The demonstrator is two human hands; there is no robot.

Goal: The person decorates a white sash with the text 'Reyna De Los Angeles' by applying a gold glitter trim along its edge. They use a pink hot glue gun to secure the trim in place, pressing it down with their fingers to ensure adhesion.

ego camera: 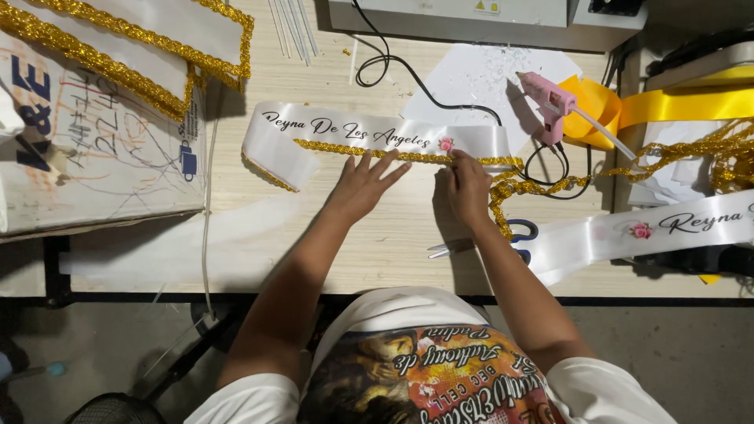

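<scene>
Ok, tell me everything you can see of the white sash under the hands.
The white sash is glossy satin-like ribbon with dark cursive lettering and a small pink rose print. It lies flat across the wooden table, its left end folded back under. Gold glitter trim runs along its lower edge. The left hand presses fingers spread on the trim; the right hand pinches it near the rose.

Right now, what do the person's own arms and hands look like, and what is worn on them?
Both arms are bare from the short white sleeves of a T-shirt down to the fingers. The left hand and right hand wear no gloves; no rings, watch or bracelets are visible. The shirt carries a colourful printed picture with lettering.
</scene>
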